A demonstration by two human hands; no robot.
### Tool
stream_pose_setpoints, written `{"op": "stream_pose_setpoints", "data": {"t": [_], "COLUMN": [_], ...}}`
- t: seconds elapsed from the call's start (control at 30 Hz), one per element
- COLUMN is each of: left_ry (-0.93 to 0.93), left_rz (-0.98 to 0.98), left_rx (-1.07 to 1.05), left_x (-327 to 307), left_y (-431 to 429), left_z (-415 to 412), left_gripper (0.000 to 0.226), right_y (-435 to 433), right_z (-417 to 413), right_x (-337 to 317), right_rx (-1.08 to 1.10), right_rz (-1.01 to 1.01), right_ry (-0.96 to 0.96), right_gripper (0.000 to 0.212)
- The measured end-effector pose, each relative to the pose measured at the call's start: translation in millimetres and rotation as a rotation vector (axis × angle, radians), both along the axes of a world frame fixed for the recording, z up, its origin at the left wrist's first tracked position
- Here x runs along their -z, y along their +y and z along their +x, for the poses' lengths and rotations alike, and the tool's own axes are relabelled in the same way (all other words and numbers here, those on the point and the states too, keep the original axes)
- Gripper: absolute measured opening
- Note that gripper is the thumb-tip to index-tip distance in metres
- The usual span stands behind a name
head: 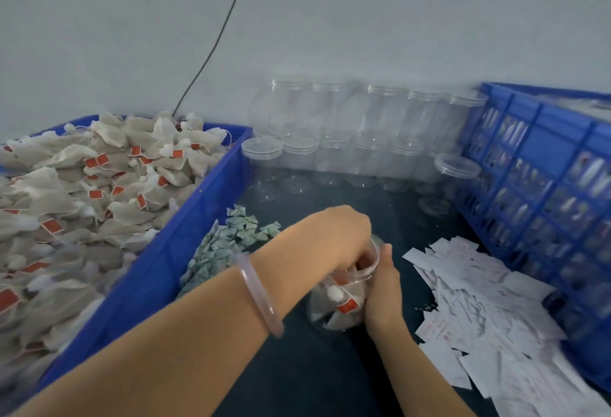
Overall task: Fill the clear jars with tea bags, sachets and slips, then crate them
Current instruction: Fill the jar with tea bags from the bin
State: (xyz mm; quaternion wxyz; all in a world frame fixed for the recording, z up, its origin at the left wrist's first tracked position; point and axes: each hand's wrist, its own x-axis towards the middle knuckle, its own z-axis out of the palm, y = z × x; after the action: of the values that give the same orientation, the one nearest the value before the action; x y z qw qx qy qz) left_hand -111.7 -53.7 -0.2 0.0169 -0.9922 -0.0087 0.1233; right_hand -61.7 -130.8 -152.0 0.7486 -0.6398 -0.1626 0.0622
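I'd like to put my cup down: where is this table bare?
Bare dark table lies between the empty jars and the held jar, and between the forearms. Sachets crowd the left, slips the right.

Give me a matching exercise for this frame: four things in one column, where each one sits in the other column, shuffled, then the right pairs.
1. loose tea bags
2. green sachets
3. white slips
4. partly filled jar

A. heaped beside the blue crate, at the right
B. gripped by the right hand
C. piled in the blue bin, at the left
D. on the dark table, beside the bin

Pairs: 1-C, 2-D, 3-A, 4-B.
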Motion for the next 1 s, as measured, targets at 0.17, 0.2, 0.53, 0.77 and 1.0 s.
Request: {"op": "stream_pose_setpoints", "data": {"t": [0.17,0.2,0.53,0.77,1.0], "left_ry": [-0.541,-0.696,-0.481,-0.523,-0.853], "left_rz": [-0.513,-0.615,-0.244,-0.062,-0.346], "left_rx": [-0.1,-0.153,-0.661,-0.716,-0.688], "left_x": [-1,1,105,138,138], "left_y": [33,45,107,104,109], "left_z": [-17,-22,-23,-34,-38], "left_gripper": [0.031,0.034,0.027,0.033,0.032], "right_y": [3,4,7,8,6], "right_z": [4,6,9,10,8], "right_x": [5,6,10,10,9], "right_rx": [-0.026,-0.032,-0.081,-0.06,-0.052], "right_rz": [0.029,0.037,0.028,0.016,0.009], "right_ry": [0.033,0.04,0.047,0.061,0.072], "right_gripper": [0.064,0.063,0.063,0.065,0.069]}}
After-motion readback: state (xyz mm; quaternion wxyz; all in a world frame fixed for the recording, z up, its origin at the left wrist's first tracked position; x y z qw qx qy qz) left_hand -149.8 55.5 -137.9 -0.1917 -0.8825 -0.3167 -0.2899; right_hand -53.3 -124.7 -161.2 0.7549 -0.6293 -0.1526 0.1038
